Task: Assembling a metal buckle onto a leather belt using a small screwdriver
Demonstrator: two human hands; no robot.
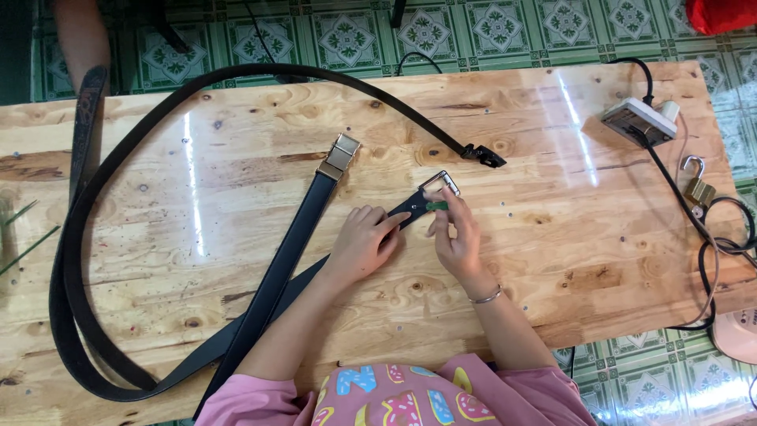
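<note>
While left hand point(364, 241) presses flat on black belt point(410, 207) at desk point(236, 181) centre, right hand point(456, 233) pinches small green tool point(436, 207) by silver buckle point(441, 184); power strip point(637, 120) at 2 o'clock, padlock point(697, 185) below it.

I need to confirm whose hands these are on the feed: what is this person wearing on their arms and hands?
Both forearms are bare. The pink short sleeves end above the elbows, on a top with a colourful doughnut print across the chest. The right hand has a thin silver bracelet at the wrist. The left hand shows no glove, watch or ring that I can make out.
</note>
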